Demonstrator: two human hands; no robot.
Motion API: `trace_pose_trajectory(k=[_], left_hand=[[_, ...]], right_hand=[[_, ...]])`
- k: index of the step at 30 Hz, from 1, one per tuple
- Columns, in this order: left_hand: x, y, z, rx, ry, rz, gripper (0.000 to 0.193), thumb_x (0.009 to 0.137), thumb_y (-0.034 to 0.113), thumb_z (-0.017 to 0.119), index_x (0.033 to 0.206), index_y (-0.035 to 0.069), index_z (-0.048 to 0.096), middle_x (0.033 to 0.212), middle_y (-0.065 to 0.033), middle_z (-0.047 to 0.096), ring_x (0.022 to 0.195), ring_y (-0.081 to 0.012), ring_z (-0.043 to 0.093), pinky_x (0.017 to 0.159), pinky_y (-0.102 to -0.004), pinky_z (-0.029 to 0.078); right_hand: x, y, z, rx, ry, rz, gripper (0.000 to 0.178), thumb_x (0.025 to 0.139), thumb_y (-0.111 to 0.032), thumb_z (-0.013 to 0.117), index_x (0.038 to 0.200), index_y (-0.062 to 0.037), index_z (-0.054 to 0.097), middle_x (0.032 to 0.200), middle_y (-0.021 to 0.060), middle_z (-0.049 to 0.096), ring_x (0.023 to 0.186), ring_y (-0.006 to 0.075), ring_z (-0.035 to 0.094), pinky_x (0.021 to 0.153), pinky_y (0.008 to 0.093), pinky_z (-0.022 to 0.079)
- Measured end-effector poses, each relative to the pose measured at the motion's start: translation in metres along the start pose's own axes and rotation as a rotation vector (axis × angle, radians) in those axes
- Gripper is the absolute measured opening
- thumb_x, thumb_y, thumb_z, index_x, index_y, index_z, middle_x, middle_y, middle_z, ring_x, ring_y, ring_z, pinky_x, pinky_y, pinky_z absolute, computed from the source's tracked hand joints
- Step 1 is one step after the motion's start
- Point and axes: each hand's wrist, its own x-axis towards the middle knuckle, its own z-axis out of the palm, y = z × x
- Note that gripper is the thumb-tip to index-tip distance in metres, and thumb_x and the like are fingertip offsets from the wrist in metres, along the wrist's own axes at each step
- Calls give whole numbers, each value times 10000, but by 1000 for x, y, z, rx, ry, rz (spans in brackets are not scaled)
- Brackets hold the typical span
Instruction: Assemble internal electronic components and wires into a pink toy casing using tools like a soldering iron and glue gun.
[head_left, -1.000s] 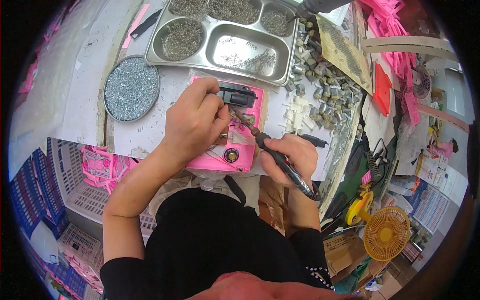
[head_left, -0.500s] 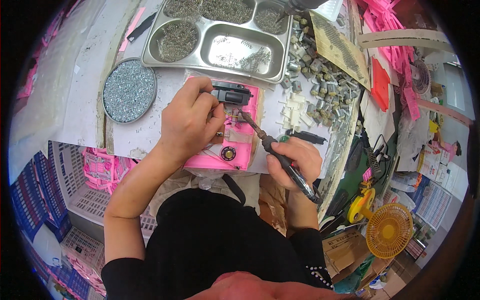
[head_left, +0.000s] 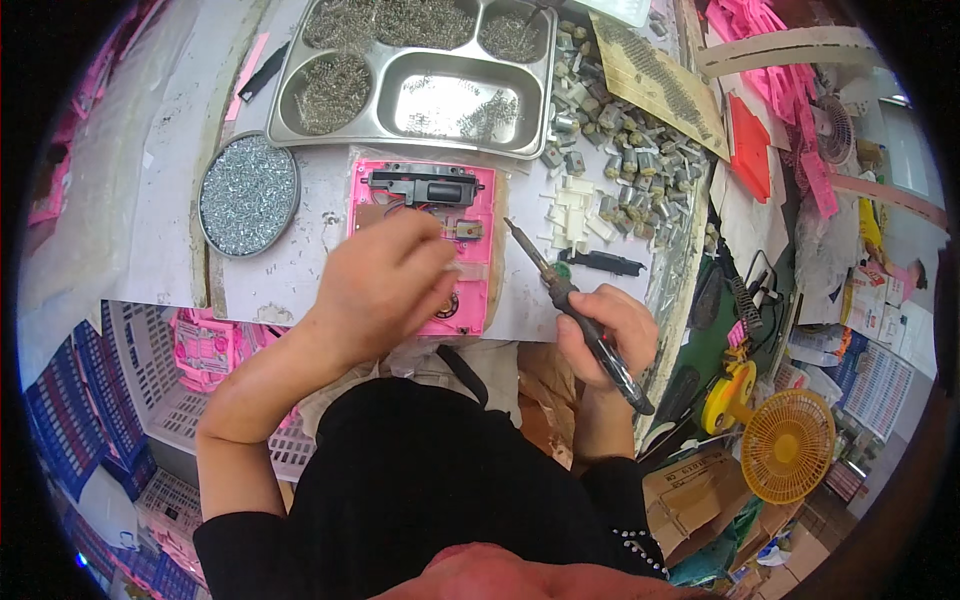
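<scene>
My right hand point(head_left: 618, 335) is wrapped round the dark handle of a soldering iron point(head_left: 543, 268), whose tip points up and left, just right of a pink plastic housing point(head_left: 482, 262). Over the near left part of that housing is my left hand point(head_left: 385, 285), fingers bent together; what they hold, if anything, is hidden. A black plastic module point(head_left: 425, 188) lies across the far end of the housing. Below it sits a small metal motor point(head_left: 466, 230), with thin wires running to its left. A round speaker point(head_left: 449, 305) is partly covered by my left hand.
A steel compartment tray point(head_left: 420, 100) of small springs stands behind the housing. At left is a round dish point(head_left: 248, 194) of screws. Loose small motors point(head_left: 640, 170), white plastic parts point(head_left: 575, 212) and a black strip point(head_left: 605, 262) lie at right. A yellow fan point(head_left: 788, 446) stands lower right.
My left hand has let go of the black module and moved nearer to me. The soldering iron has drawn away rightward from the housing's wires. The metal motor has come into sight.
</scene>
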Motion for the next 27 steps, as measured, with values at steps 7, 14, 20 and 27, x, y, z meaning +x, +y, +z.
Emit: trace_pose_trajectory(k=[7, 14, 20, 27], left_hand=[[-1, -31, -7, 108, 161, -176, 257, 727, 149, 840, 923, 68, 694, 1067, -99, 614, 929, -291, 617, 798, -416, 459], [2, -32, 7, 86, 172, -174, 139, 747, 141, 799, 827, 90, 698, 1045, -59, 616, 941, -257, 611, 865, -402, 369], [7, -30, 9, 112, 166, -184, 123, 713, 111, 778, 776, 94, 674, 1018, -51, 604, 929, -243, 604, 871, -408, 360], [6, -31, 9, 156, 151, -173, 145, 704, 100, 777, 786, 84, 658, 1023, -62, 601, 944, -245, 598, 888, -395, 368]], right_hand=[[0, 3, 6, 45, 21, 1, 280, 743, 8, 799, 1001, 11, 689, 669, 89, 643, 482, 210, 542, 452, 314, 386], [13, 6, 19, 57, -38, -45, 274, 760, -17, 801, 1007, 19, 688, 633, 75, 599, 477, 189, 520, 449, 305, 368], [25, 7, 30, 60, -55, -74, 293, 715, 6, 809, 988, -9, 704, 654, 64, 635, 483, 197, 559, 448, 311, 415], [31, 12, 39, 63, -127, -54, 304, 695, 13, 811, 982, -26, 721, 664, 66, 643, 503, 197, 578, 461, 304, 432]])
